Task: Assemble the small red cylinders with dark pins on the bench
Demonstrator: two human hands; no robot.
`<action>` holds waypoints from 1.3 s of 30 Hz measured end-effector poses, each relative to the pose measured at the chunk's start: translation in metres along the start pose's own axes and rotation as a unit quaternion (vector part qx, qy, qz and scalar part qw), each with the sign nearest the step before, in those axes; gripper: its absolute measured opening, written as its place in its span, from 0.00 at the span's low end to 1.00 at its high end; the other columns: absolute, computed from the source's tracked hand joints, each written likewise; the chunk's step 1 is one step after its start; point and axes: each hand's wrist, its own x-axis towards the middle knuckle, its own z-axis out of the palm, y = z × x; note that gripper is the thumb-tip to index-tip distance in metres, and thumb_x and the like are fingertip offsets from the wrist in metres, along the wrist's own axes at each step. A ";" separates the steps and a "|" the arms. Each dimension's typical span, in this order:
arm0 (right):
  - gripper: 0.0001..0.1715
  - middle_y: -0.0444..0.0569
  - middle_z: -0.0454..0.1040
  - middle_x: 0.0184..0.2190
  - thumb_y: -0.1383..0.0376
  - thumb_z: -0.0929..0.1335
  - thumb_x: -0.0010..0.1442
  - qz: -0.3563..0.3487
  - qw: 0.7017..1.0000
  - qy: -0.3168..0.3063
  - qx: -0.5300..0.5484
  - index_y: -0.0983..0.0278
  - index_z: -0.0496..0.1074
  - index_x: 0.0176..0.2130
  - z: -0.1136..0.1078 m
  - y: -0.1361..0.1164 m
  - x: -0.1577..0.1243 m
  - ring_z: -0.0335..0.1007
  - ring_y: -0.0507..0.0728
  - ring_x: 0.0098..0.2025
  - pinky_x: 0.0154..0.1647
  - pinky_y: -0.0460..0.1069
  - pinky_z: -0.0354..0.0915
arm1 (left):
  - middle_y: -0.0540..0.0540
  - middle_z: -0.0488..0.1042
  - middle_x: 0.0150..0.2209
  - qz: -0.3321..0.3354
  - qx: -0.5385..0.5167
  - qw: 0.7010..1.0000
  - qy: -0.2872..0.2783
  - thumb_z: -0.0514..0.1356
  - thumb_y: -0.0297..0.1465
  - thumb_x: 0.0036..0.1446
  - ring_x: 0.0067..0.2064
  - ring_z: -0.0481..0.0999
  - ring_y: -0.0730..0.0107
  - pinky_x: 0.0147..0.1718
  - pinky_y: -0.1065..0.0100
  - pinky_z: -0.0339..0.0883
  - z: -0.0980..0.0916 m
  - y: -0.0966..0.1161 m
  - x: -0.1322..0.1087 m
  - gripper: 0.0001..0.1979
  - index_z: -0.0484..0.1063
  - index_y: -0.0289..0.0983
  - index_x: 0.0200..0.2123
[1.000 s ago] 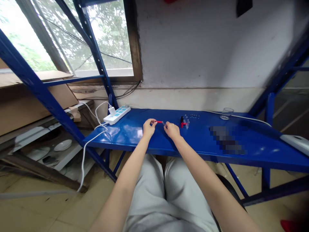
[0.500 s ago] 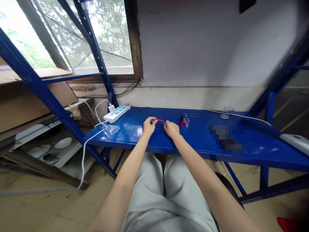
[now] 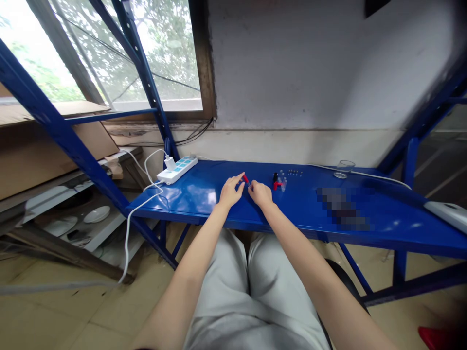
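A slim stick-like piece (image 3: 245, 179) with a red end slants up between my hands over the blue table (image 3: 197, 194); its exact kind is too small to tell. My right hand (image 3: 261, 194) pinches its lower end with closed fingers, which hide that part. Beside the red end, my left hand (image 3: 231, 191) has its thumb and index finger apart, the index fingertip at or near the tip. To the right of my right hand stand small red parts (image 3: 278, 185), a black part (image 3: 275, 177) and clear tube-like parts (image 3: 284, 183).
Several tiny bits (image 3: 295, 173) lie behind the small parts. A white power strip (image 3: 178, 169) with a cable is at the table's left. A clear glass (image 3: 343, 169) stands back right, near a blurred-out patch (image 3: 343, 209) and a white object (image 3: 447, 216) at the right edge.
The red-ended piece has swung from nearly level to a steep slant. My left fingers have parted from their pinch on it, and the left hand has moved slightly right.
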 end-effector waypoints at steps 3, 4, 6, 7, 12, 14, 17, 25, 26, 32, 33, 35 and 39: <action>0.12 0.52 0.74 0.36 0.60 0.59 0.61 0.007 1.000 0.009 0.012 0.63 0.65 0.42 0.001 0.001 0.001 0.71 0.57 0.38 0.33 0.47 0.59 | 0.45 0.73 0.40 0.017 0.012 0.999 -0.050 0.54 0.30 0.55 0.42 0.69 0.65 0.47 0.63 0.61 0.000 0.001 -0.002 0.20 0.65 0.42 0.53; 0.12 0.52 0.74 0.36 0.60 0.59 0.61 0.008 1.000 0.011 0.015 0.63 0.65 0.41 0.001 0.001 0.001 0.71 0.57 0.38 0.33 0.47 0.59 | 0.45 0.73 0.40 0.019 0.018 0.998 -0.062 0.54 0.30 0.56 0.42 0.69 0.65 0.47 0.63 0.62 0.000 0.002 -0.002 0.20 0.65 0.42 0.53; 0.12 0.51 0.74 0.36 0.59 0.59 0.61 0.009 1.000 0.012 0.022 0.62 0.65 0.41 0.002 0.002 0.001 0.71 0.57 0.37 0.32 0.47 0.59 | 0.45 0.73 0.38 0.022 0.028 0.997 -0.067 0.53 0.30 0.56 0.41 0.69 0.66 0.46 0.63 0.62 0.001 0.001 -0.003 0.20 0.65 0.41 0.53; 0.12 0.50 0.74 0.36 0.59 0.59 0.61 0.009 1.000 0.012 0.026 0.62 0.65 0.41 0.002 0.002 0.001 0.71 0.57 0.37 0.32 0.47 0.59 | 0.45 0.73 0.38 0.022 0.030 0.997 -0.060 0.52 0.30 0.57 0.41 0.69 0.66 0.46 0.63 0.62 0.001 0.001 -0.003 0.19 0.65 0.40 0.52; 0.12 0.49 0.74 0.35 0.60 0.60 0.60 -0.005 0.999 0.015 0.043 0.61 0.65 0.42 0.002 0.003 0.001 0.70 0.55 0.37 0.32 0.46 0.58 | 0.45 0.73 0.36 -0.008 0.001 1.000 -0.006 0.53 0.30 0.56 0.38 0.70 0.69 0.43 0.66 0.63 0.004 -0.004 0.000 0.11 0.71 0.37 0.41; 0.12 0.49 0.74 0.35 0.60 0.60 0.60 -0.010 0.999 0.018 0.045 0.61 0.66 0.42 0.002 0.003 0.001 0.70 0.55 0.37 0.31 0.45 0.57 | 0.45 0.74 0.35 -0.035 -0.027 0.999 0.005 0.55 0.30 0.55 0.35 0.70 0.71 0.39 0.68 0.64 0.004 -0.008 0.001 0.08 0.71 0.36 0.37; 0.12 0.49 0.75 0.35 0.60 0.60 0.61 -0.014 0.999 0.020 0.046 0.60 0.66 0.42 0.003 0.004 0.001 0.71 0.55 0.36 0.30 0.45 0.57 | 0.46 0.74 0.33 -0.071 -0.066 0.995 0.007 0.56 0.30 0.53 0.31 0.70 0.74 0.34 0.70 0.65 0.005 -0.012 0.002 0.06 0.71 0.36 0.34; 0.12 0.48 0.75 0.35 0.60 0.60 0.60 -0.019 0.999 0.006 0.036 0.60 0.67 0.42 0.001 0.002 0.000 0.70 0.55 0.37 0.31 0.45 0.57 | 0.47 0.74 0.32 -0.105 -0.096 0.990 0.001 0.57 0.31 0.51 0.30 0.69 0.75 0.33 0.71 0.64 0.005 -0.012 0.002 0.06 0.71 0.36 0.33; 0.12 0.48 0.75 0.35 0.60 0.60 0.60 -0.022 0.999 0.006 0.036 0.60 0.67 0.42 0.001 0.002 0.000 0.70 0.55 0.36 0.31 0.45 0.57 | 0.47 0.74 0.32 -0.105 -0.096 0.990 0.001 0.57 0.31 0.51 0.30 0.69 0.75 0.32 0.71 0.64 0.005 -0.012 0.002 0.06 0.71 0.36 0.33; 0.11 0.48 0.75 0.34 0.60 0.60 0.60 -0.035 0.999 0.011 0.025 0.60 0.67 0.40 0.000 0.003 -0.001 0.70 0.55 0.35 0.30 0.45 0.56 | 0.46 0.74 0.31 -0.102 -0.092 0.990 -0.010 0.57 0.29 0.51 0.31 0.70 0.73 0.34 0.70 0.65 0.008 -0.011 0.006 0.05 0.72 0.35 0.32; 0.11 0.48 0.75 0.34 0.60 0.60 0.60 -0.036 0.999 0.010 0.025 0.60 0.68 0.40 0.000 0.004 -0.001 0.70 0.55 0.35 0.30 0.45 0.56 | 0.46 0.74 0.31 -0.099 -0.083 0.991 -0.019 0.57 0.28 0.50 0.31 0.70 0.73 0.34 0.69 0.65 0.007 -0.011 0.009 0.05 0.72 0.36 0.31; 0.12 0.48 0.75 0.35 0.60 0.60 0.60 -0.037 0.999 0.010 0.031 0.60 0.68 0.40 0.000 0.004 -0.001 0.70 0.55 0.35 0.30 0.45 0.56 | 0.46 0.74 0.30 -0.086 -0.059 0.993 -0.048 0.58 0.27 0.49 0.31 0.70 0.72 0.34 0.69 0.65 0.003 -0.011 0.018 0.04 0.72 0.36 0.30; 0.14 0.47 0.75 0.36 0.58 0.59 0.61 -0.035 0.997 0.027 0.061 0.59 0.67 0.44 -0.001 0.003 -0.002 0.70 0.54 0.36 0.30 0.45 0.57 | 0.47 0.74 0.27 -0.059 0.006 0.991 -0.121 0.59 0.27 0.47 0.29 0.70 0.71 0.31 0.70 0.64 -0.016 -0.017 0.048 0.04 0.74 0.36 0.28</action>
